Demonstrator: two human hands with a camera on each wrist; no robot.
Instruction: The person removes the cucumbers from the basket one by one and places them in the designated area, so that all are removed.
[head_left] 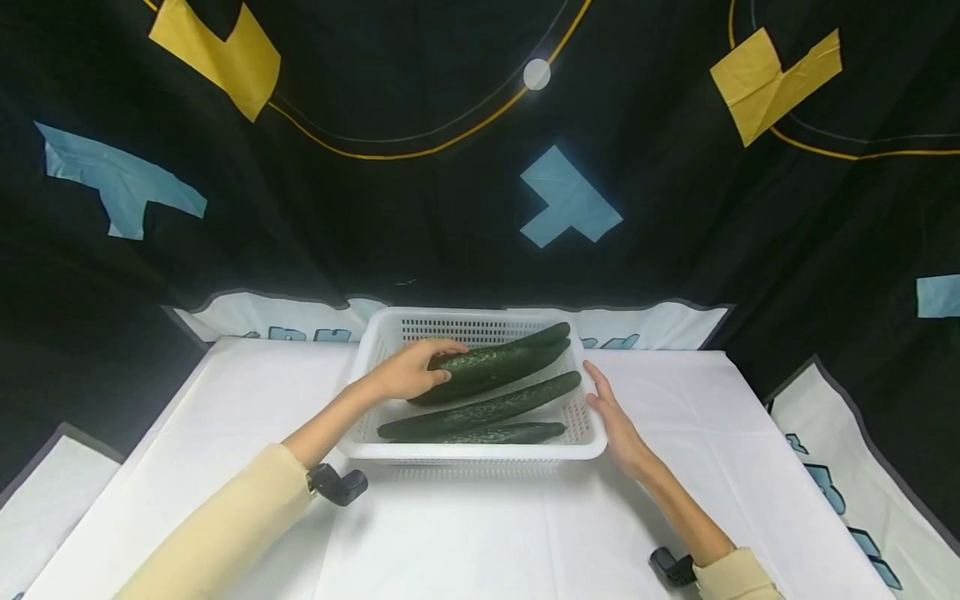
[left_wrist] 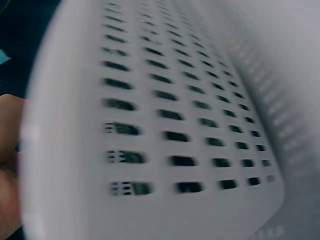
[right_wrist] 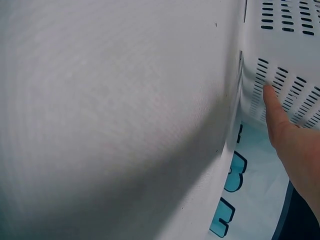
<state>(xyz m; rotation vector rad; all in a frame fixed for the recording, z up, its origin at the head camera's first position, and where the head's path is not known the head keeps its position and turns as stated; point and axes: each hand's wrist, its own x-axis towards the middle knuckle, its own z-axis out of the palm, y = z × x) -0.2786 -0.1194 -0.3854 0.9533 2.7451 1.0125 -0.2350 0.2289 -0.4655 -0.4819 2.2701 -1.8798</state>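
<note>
A white perforated plastic basket (head_left: 472, 452) stands on the table and holds several long, dark green cucumbers. Reaching over its left side, my left hand (head_left: 411, 371) grips the left end of a thick cucumber (head_left: 487, 371), fingers over the top and thumb on the near side. Another cucumber (head_left: 551, 335) lies close behind that one. Nearer the front lie a long cucumber (head_left: 495, 408) and a partly hidden cucumber (head_left: 525, 432). Fingers extended, my right hand (head_left: 618, 429) rests against the basket's right side. The left wrist view is mostly filled by the slotted basket wall (left_wrist: 150, 215).
A white cloth covers the table (head_left: 480, 533). Behind it hangs a black cloth (head_left: 375, 225) with yellow and blue tape pieces. White lettered cloth strips (head_left: 832, 467) lie along the side and back edges. A black wrist camera (head_left: 337, 485) sits at the left cuff.
</note>
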